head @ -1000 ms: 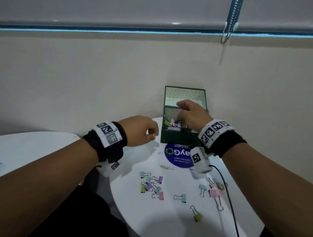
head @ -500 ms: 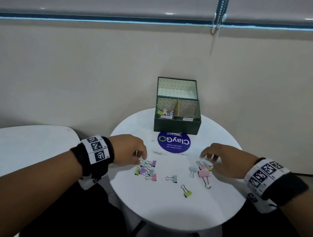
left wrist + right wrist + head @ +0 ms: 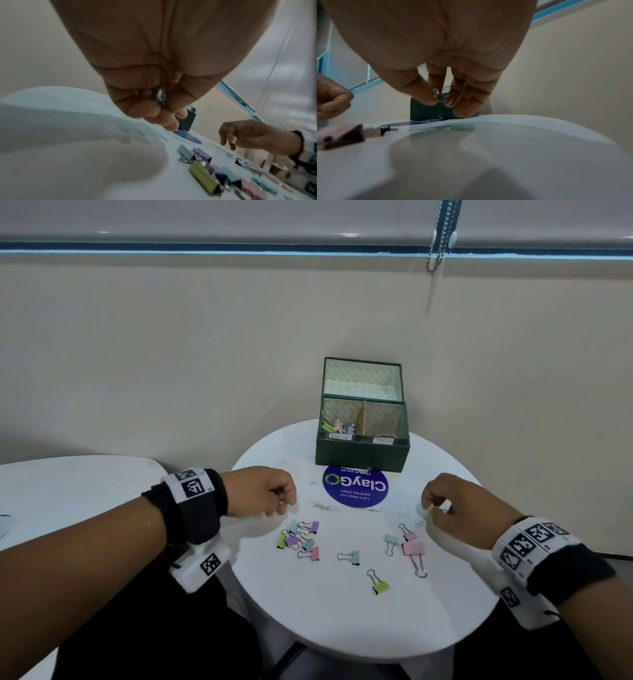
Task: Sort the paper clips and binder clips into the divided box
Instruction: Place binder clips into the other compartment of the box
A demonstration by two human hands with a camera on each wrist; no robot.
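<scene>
The green divided box [image 3: 362,451] stands open at the back of the round white table [image 3: 359,621], with several binder clips in its left compartment. My left hand [image 3: 282,503] hovers just above a pile of pastel binder clips [image 3: 301,539]. Its curled fingers hold a small silvery clip [image 3: 160,96], and I cannot tell which kind it is. My right hand [image 3: 432,508] is raised on the right and pinches a small yellow binder clip [image 3: 430,509] between thumb and fingers. Its wire handles show in the right wrist view [image 3: 436,94].
Loose binder clips lie mid-table: teal [image 3: 352,557], green [image 3: 381,586], a large pink one [image 3: 414,548]. A blue round sticker [image 3: 355,487] lies in front of the box. A second white table [image 3: 68,491] stands to the left, with the wall close behind.
My right hand drew back from the box to the right-hand clips and picked up the yellow one. My left hand came down to the pile and now holds a silvery clip.
</scene>
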